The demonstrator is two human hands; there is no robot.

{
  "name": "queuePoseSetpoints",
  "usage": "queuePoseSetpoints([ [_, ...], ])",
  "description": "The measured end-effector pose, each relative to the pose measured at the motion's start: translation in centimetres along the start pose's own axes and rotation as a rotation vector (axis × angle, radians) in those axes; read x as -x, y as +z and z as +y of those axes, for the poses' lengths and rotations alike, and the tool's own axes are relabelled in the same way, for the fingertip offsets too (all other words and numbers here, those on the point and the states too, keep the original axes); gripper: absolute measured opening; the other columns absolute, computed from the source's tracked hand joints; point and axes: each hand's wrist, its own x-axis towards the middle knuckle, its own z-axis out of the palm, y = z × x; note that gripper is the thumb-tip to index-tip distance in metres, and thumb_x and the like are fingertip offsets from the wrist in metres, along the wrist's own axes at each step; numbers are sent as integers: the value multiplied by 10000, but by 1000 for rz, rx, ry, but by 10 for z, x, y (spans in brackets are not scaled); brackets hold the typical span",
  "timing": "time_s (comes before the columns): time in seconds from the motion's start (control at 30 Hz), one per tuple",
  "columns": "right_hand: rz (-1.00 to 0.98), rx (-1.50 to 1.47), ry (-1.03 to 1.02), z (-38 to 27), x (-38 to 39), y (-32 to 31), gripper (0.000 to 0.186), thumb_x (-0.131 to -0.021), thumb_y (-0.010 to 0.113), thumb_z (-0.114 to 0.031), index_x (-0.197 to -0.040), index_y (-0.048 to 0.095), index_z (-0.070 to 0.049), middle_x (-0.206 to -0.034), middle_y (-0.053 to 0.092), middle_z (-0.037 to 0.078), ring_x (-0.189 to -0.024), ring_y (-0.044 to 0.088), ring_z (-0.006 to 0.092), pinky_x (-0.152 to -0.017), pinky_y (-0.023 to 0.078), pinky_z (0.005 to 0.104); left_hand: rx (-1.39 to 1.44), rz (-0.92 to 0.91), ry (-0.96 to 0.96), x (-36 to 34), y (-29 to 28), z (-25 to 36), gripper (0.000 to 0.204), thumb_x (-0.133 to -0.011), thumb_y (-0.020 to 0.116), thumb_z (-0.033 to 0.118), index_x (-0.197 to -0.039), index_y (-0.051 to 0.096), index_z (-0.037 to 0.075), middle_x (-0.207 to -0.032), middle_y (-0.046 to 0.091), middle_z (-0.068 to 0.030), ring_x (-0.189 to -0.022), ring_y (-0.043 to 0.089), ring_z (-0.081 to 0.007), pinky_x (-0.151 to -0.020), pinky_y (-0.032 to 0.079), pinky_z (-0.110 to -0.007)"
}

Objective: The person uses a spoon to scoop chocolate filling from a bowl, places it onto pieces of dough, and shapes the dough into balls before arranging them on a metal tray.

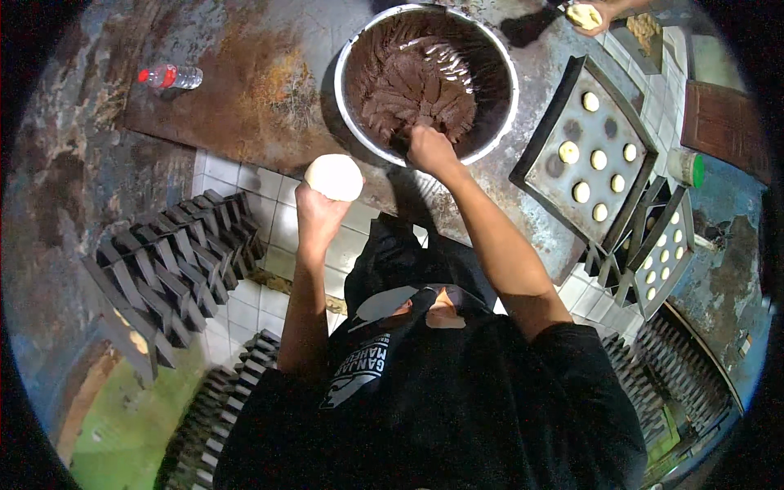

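Observation:
My left hand point(320, 211) is closed round a smooth, pale round piece of dough point(334, 175), held above the table's front edge. A steel bowl point(343, 90) holds a thick dark brown mixture point(416, 90), smeared up its inner wall. My right hand point(431, 149) reaches into the near side of the bowl, fingers curled down into the mixture. Its fingertips, and whatever they grip, are hidden there.
A tray point(563, 106) with several small dough rounds sits right, another tray point(684, 214) beyond. A red-capped bottle point(170, 77) lies left on the worn table point(237, 82). Stacked metal trays point(171, 261) flank me. Another person's hand point(596, 20) holds dough at top right.

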Motion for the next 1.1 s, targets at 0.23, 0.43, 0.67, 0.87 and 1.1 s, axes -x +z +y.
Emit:
queuePoseSetpoints([
  [0.23,-251,-577,-214,-18,38,-70,355,-928,596,-45,-1252,737,-81,-1049,734,212,-998,689,408,-923,540,453,-102,-79,84,-17,-3,-9,370,-789,929,166,-1058,738,-2,-967,789,-102,-887,749,-195,-826,586,-356],
  [0.43,236,-300,-547,-79,123,-107,502,-822,620,85,-1282,710,-94,-1072,633,163,-1035,649,372,-929,532,454,-147,-120,245,-27,13,47,351,-761,899,146,-1048,741,21,-934,785,-104,-832,742,-195,-795,583,-358],
  [0.67,341,-218,-396,-36,172,-60,838,-707,644,113,-1489,575,-180,-1201,601,151,-1104,617,383,-976,536,460,-64,-121,219,-33,37,23,340,-781,864,162,-1061,752,4,-964,796,-149,-896,775,-234,-808,591,-372],
  [0.87,269,-153,39,100,216,18,681,-748,630,119,-1391,645,-103,-1297,584,203,-1196,596,412,-1029,505,491,-108,-242,175,-21,54,38,342,-809,850,170,-1077,751,-19,-991,791,-161,-915,773,-251,-834,586,-378],
  [1.1,409,-3,-438,18,208,-115,207,-876,765,-227,-1003,751,-65,-1630,428,193,-1437,464,415,-1187,402,521,-37,-405,232,-14,73,72,329,-842,874,226,-1053,756,2,-990,792,-111,-916,745,-175,-846,573,-351],
])
